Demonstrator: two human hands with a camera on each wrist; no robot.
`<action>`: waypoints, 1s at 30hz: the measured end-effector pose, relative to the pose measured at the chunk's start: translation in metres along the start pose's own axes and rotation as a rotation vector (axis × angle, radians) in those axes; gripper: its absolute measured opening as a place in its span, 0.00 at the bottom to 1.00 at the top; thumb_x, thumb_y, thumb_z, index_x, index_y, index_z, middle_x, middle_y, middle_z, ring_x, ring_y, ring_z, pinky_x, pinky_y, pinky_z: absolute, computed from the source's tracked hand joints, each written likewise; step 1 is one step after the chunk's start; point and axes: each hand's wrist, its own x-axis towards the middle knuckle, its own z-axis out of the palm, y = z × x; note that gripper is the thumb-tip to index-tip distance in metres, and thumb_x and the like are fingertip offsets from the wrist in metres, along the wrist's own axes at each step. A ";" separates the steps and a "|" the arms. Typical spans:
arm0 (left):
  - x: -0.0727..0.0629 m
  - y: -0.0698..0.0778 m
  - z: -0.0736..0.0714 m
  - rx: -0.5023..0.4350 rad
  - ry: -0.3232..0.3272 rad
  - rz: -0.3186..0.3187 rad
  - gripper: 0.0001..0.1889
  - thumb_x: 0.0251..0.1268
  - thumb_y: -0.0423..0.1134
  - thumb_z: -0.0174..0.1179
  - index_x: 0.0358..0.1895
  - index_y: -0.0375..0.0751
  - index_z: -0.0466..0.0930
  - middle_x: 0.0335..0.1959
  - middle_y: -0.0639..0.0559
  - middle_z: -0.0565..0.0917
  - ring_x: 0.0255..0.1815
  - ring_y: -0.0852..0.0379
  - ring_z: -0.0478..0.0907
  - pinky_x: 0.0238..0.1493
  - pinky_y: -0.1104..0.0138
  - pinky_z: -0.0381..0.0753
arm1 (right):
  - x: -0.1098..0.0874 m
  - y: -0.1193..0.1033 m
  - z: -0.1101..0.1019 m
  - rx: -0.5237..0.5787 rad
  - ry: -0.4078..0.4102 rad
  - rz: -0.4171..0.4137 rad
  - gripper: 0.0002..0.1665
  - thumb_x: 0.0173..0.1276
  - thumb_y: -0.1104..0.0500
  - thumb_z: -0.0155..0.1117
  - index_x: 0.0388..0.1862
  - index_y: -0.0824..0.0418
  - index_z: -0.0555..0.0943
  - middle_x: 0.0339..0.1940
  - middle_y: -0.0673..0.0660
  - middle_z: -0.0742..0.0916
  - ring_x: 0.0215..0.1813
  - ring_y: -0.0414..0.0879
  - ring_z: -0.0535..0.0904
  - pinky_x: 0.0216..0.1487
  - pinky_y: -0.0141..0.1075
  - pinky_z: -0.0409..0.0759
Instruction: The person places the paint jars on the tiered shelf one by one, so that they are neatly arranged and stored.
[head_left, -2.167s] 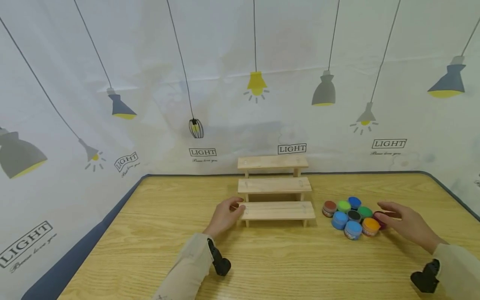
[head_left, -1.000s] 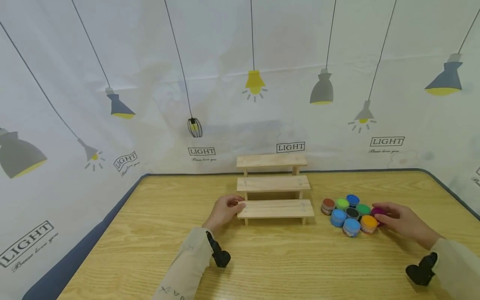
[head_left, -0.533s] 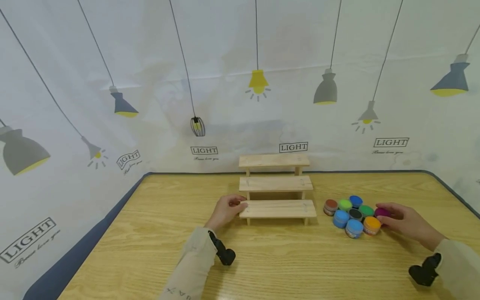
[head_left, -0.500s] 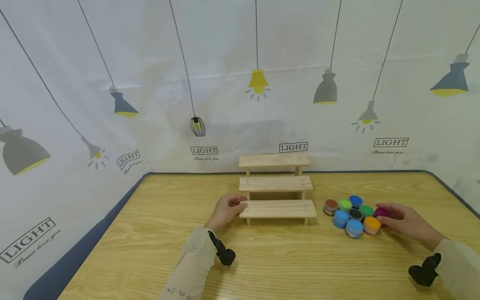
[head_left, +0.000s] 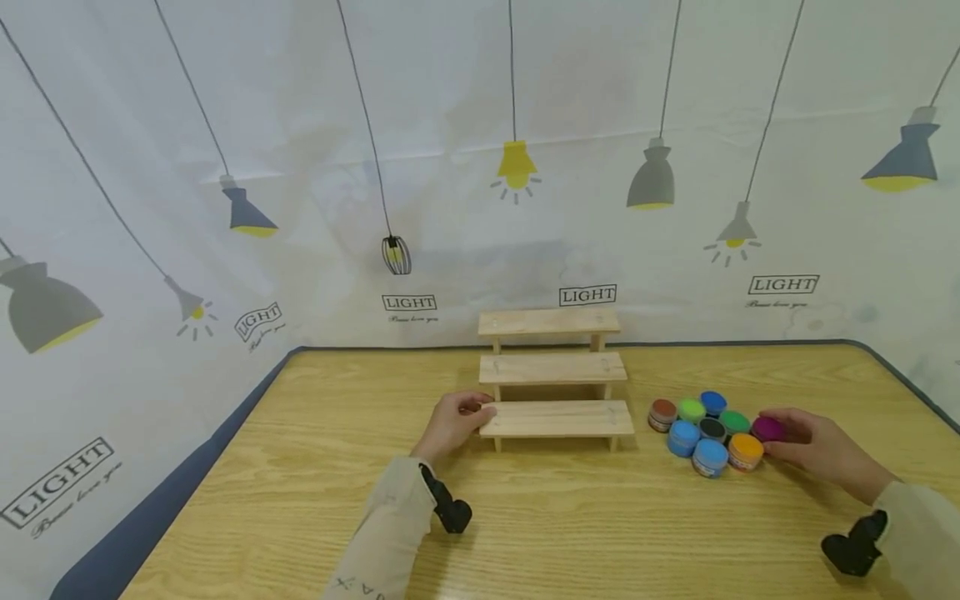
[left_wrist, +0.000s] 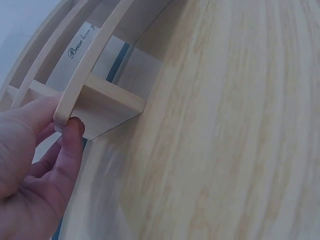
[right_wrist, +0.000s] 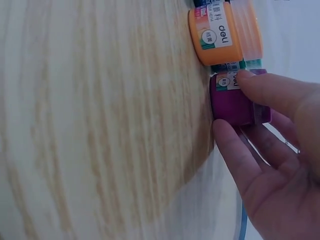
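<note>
My left hand (head_left: 452,423) pinches the left end of the lowest board on a three-step wooden display stand (head_left: 555,419). In the left wrist view, the thumb lies on top of the board (left_wrist: 92,60) and the fingertips are beneath it. At the right, my right hand (head_left: 821,448) holds a purple paint jar (head_left: 768,428) that stands at the edge of a cluster. Close up, the thumb rests on the label side of the purple jar (right_wrist: 234,102), with the other fingers around its far side. An orange paint jar (head_left: 746,451) sits right beside it.
Several more paint jars stand packed together: brown (head_left: 662,414), light green (head_left: 691,409), dark blue (head_left: 713,403), green (head_left: 734,422), black (head_left: 712,429) and light blue (head_left: 709,457). A lamp-printed white cloth (head_left: 450,200) hangs behind the wooden table (head_left: 525,525).
My right hand has shifted its fingers around the purple jar, so more of its lid shows than at first. The left hand keeps its hold on the stand.
</note>
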 end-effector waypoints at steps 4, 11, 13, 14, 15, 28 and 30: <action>0.001 0.001 0.000 -0.005 -0.002 -0.023 0.12 0.58 0.40 0.59 0.43 0.38 0.80 0.28 0.50 0.78 0.23 0.59 0.73 0.25 0.67 0.74 | -0.003 -0.001 -0.001 -0.016 0.022 0.010 0.38 0.63 0.48 0.57 0.59 0.76 0.61 0.52 0.75 0.72 0.50 0.63 0.71 0.40 0.39 0.77; 0.001 0.002 -0.001 -0.015 -0.004 -0.029 0.12 0.58 0.40 0.59 0.43 0.38 0.80 0.28 0.50 0.77 0.23 0.58 0.73 0.25 0.66 0.74 | -0.012 -0.003 -0.006 -0.033 0.079 0.014 0.39 0.64 0.48 0.54 0.60 0.77 0.59 0.52 0.77 0.70 0.48 0.66 0.71 0.37 0.41 0.78; 0.000 0.002 -0.001 -0.019 -0.003 -0.042 0.12 0.57 0.40 0.59 0.42 0.39 0.80 0.28 0.50 0.77 0.23 0.58 0.73 0.25 0.66 0.74 | -0.013 -0.005 -0.008 -0.031 0.093 -0.002 0.38 0.65 0.49 0.54 0.60 0.78 0.59 0.51 0.78 0.70 0.47 0.67 0.71 0.36 0.40 0.78; 0.000 0.002 -0.001 -0.019 -0.003 -0.041 0.12 0.57 0.40 0.59 0.42 0.39 0.80 0.28 0.50 0.78 0.23 0.58 0.73 0.25 0.66 0.74 | -0.014 -0.006 -0.009 -0.033 0.099 -0.010 0.37 0.65 0.50 0.54 0.60 0.78 0.59 0.51 0.78 0.70 0.47 0.66 0.72 0.36 0.40 0.78; 0.000 0.002 -0.001 -0.019 -0.003 -0.040 0.12 0.57 0.40 0.59 0.42 0.39 0.80 0.28 0.50 0.78 0.23 0.58 0.73 0.25 0.66 0.74 | -0.014 -0.008 -0.010 -0.036 0.105 -0.016 0.37 0.65 0.50 0.54 0.60 0.78 0.58 0.51 0.78 0.70 0.47 0.66 0.72 0.35 0.40 0.78; -0.001 0.002 -0.001 -0.016 -0.002 -0.022 0.12 0.58 0.40 0.59 0.43 0.39 0.80 0.28 0.50 0.78 0.24 0.58 0.73 0.26 0.66 0.74 | -0.016 -0.046 -0.015 -0.067 0.181 -0.158 0.33 0.64 0.56 0.57 0.60 0.75 0.62 0.51 0.74 0.72 0.39 0.22 0.69 0.31 0.28 0.76; -0.002 0.003 -0.001 -0.017 -0.002 -0.026 0.12 0.58 0.40 0.59 0.43 0.39 0.80 0.29 0.50 0.78 0.25 0.58 0.73 0.26 0.66 0.74 | -0.015 -0.054 -0.012 -0.056 0.181 -0.197 0.32 0.63 0.57 0.58 0.60 0.74 0.62 0.50 0.71 0.73 0.40 0.20 0.68 0.32 0.28 0.75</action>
